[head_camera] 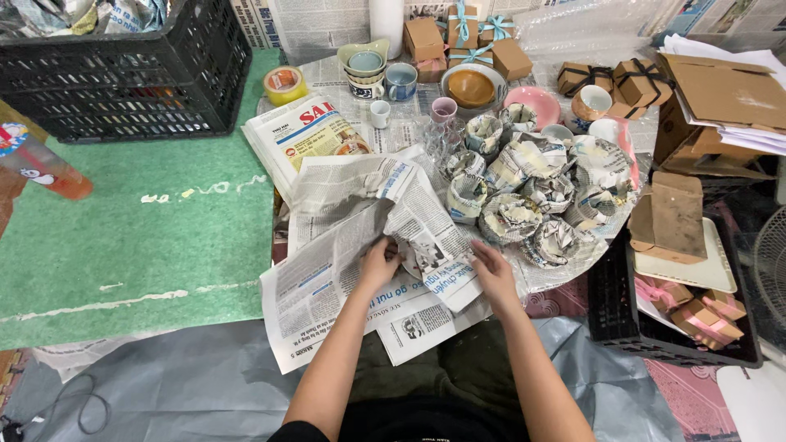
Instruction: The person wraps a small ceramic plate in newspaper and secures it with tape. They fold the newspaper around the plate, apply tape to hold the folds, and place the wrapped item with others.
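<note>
- Newspaper sheet (426, 237) is lying on the floor directly ahead of the person, between both hands, its long axis running from near-left to far-right.
- Left hand (380, 262) is pinching a raised fold of the sheet; right hand (494, 270) is pressing flat on its near edge, fingers spread.
- Whatever is being wrapped is hidden under the paper.
- Wrapped bundles (524, 192) are sitting just beyond, with bare cups (400, 81) farther back.

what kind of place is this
Most likely a small home workshop that packs ceramics for shipping. Both hands, left hand and right hand, fold newspaper sheets on the floor, beside newspaper-wrapped bundles, unwrapped bowls and cups and small ribboned gift boxes.
</note>
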### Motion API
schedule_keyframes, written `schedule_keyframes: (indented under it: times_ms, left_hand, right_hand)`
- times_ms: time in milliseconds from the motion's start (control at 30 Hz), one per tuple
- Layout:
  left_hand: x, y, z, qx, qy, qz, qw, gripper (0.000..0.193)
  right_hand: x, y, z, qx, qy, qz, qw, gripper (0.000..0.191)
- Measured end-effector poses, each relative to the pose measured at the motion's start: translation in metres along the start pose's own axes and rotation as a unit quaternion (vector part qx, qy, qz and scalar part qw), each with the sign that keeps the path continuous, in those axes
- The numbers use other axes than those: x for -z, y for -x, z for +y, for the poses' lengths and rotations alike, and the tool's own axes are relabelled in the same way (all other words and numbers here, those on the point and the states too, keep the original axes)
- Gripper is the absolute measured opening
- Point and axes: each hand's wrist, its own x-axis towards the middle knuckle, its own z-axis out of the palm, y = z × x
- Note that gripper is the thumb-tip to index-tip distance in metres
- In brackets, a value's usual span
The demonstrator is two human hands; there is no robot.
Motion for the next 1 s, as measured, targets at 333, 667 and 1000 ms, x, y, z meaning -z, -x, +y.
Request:
schedule_keyframes:
  times_ms: [333,667,1000]
  left_hand:
    - [-0.004,-0.015,-0.003,-0.043,-0.141,0.068,0.987,0.028]
    - [0.003,-0.026,0.019,0.04,-0.04,0.007,0.998,0.033]
    - [0.014,-0.026,0.008,-0.035,0.034,-0.074,0.996,0.037]
  right_hand:
    - [0.012,-0.02,0.002,-0.131,-0.055,0.006,0.99,0.05]
    - [-0.016,-0.017,0.002,-0.105,0.163,-0.022,0.981,0.041]
    - [-0.033,-0.015,0.003,-0.093,0.068,0.017,0.993,0.04]
